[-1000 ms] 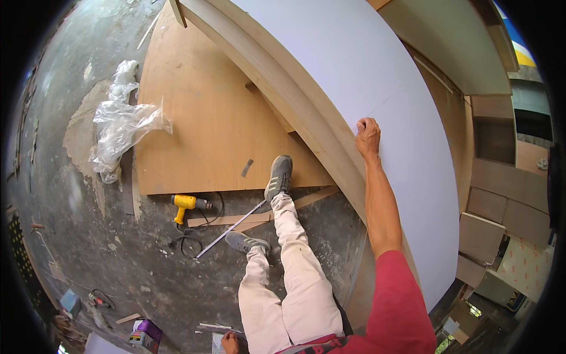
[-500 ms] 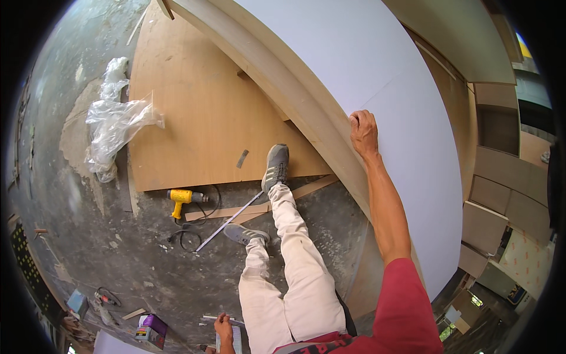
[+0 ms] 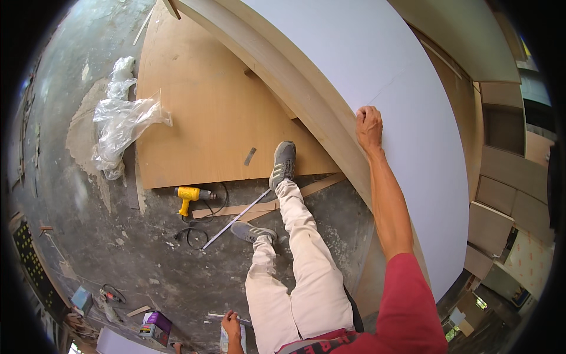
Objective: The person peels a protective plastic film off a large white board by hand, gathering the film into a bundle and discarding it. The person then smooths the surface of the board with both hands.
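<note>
My right hand (image 3: 369, 128) rests near the inner edge of a large white-faced panel (image 3: 413, 171), its fingers curled together. Whatever they grip, if anything, is hidden. A thin dark line runs across the white face just beyond the knuckles. At the lower edge, beside my thigh, my left hand (image 3: 232, 325) hangs low with its fingers loosely bent and nothing visible in them. A thin pale strip (image 3: 244, 321) shows close to it, over a whitish box-like thing (image 3: 224, 342).
A brown wooden sheet (image 3: 200, 112) lies on the concrete floor, with crumpled clear plastic (image 3: 127, 121) at its left. Near my feet are a yellow heat gun (image 3: 188, 196) with its cord, a long thin measuring strip (image 3: 236, 218) and wooden strips (image 3: 230, 210). Cabinet boxes (image 3: 501, 118) stand right.
The whole view has shifted slightly, so things sit a little farther right in it. My right hand stays curled by the panel's edge; my left hand still hangs low.
</note>
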Available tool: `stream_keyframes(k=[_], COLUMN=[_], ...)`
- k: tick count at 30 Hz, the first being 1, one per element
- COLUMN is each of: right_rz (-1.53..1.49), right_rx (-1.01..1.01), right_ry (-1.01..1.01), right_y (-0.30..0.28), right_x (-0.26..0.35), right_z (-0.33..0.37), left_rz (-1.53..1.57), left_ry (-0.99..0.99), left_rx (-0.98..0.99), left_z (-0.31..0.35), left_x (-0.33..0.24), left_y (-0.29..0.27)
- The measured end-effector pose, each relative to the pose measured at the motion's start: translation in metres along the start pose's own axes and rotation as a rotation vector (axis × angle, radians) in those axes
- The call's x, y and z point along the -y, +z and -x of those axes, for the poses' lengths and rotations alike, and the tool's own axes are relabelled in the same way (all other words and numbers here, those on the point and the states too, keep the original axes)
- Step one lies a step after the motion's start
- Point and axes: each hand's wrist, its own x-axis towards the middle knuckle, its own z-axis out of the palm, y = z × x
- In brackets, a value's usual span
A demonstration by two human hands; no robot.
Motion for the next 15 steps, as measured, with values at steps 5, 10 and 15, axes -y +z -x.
stream_keyframes(k=[5, 10, 15], right_rz=[-0.054, -0.233, -0.316], right_rx=[0.016, 0.603, 0.465], right_ry=[0.089, -0.154, 0.18], right_y=[-0.002, -0.004, -0.054], right_x=[-0.014, 0.018, 0.072], right_z=[-0.007, 0.047, 0.154], left_rz=[0.014, 0.056, 0.225], left_ry=[-0.022, 0.006, 0.055], left_rx=[-0.015, -0.024, 0.041], left_z=[0.001, 0.003, 0.015], left_x=[0.013, 0.032, 0.008], left_y=[0.003, -0.004, -0.004])
